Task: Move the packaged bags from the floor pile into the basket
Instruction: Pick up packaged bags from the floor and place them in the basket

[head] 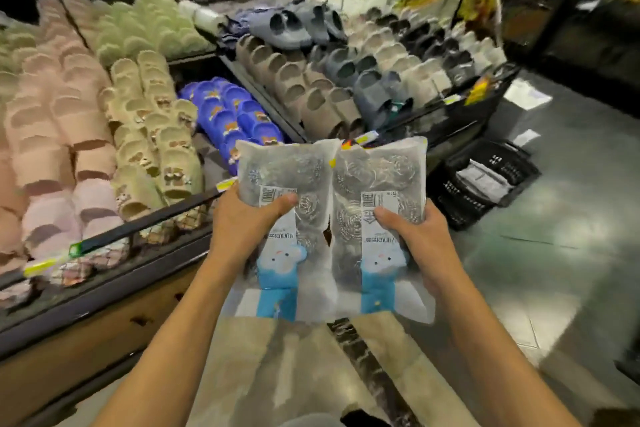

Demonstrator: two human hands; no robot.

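In the head view, the only view here, two packaged bags are held side by side at the centre of the frame, above the floor. The left hand (242,222) grips the left bag (282,218) with its thumb curled over the printed label on the front and its fingers hidden behind; the right hand (415,236) grips the right bag (381,211) the same way, thumb laid across the label, so each grip is clamped on its own bag. The bags touch along their inner edges, and their long axes run up and down the frame, the clear ends with the metal scourers toward the top and the blue printed ends toward the bottom, nearest the person. The basket (485,180), a dark slatted crate standing on the grey floor (571,253), lies to the right of the bags at mid-height of the frame, well apart from both hands, with what looks like pale packaged goods already inside it. It sits on the right hand's side, so the right bag is the nearer of the two, and the carry would likely need to go rightward and down, with the left bag crossing farther. At the left and top of the frame, a display shelf (156,218) holds rows of slippers (52,121). The floor pile itself is not clearly in view.
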